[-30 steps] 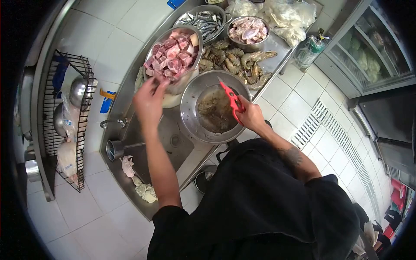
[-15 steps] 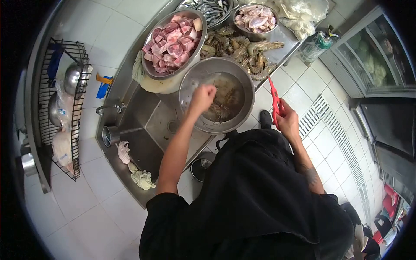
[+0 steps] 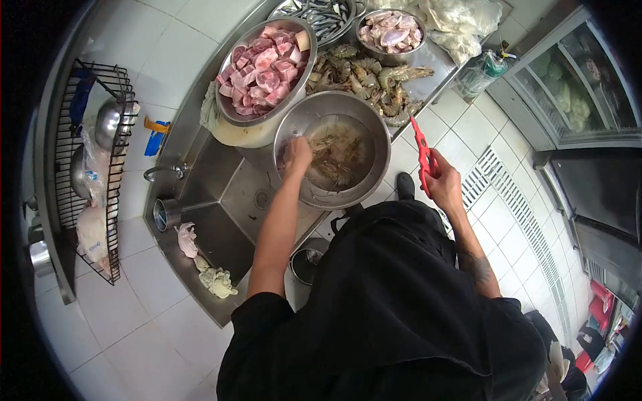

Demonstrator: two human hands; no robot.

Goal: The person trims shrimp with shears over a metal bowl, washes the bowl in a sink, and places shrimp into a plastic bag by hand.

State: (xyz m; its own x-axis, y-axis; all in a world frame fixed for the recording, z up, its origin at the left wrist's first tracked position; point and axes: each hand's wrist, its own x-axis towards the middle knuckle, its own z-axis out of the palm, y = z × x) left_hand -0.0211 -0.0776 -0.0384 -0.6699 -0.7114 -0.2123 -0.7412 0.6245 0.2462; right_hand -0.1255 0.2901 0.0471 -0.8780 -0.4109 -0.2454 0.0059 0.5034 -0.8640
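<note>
Steel bowl [image 3: 382, 144] of cloudy water [image 3: 360, 142] at the front edge of the sink [image 3: 241, 200], with brown shrimp [image 3: 338, 166] in the bottom. Left hand [image 3: 296, 155] inside, near the bowl's left wall, curled, with fingertips hidden; cannot tell if pinching or empty. Right hand [image 3: 443, 180] wrapped around the handles of red scissors [image 3: 422, 148], to the right of the bowl and apart from it, tips near the desk edge. Just beyond the bowl, a loose heap of shrimp [image 3: 364, 77] on the desk [image 3: 428, 85]. Left of the heap, an oval bowl [image 3: 249, 123] of red meat chunks [image 3: 267, 67], above a round pale board [image 3: 251, 136]. Farther back, a round bowl [image 3: 393, 57] of pale meat pieces [image 3: 391, 30] and a wide pan [image 3: 353, 19] of silvery fish [image 3: 324, 17]. Near the tap [image 3: 170, 172], a metal cup [image 3: 167, 214].
</note>
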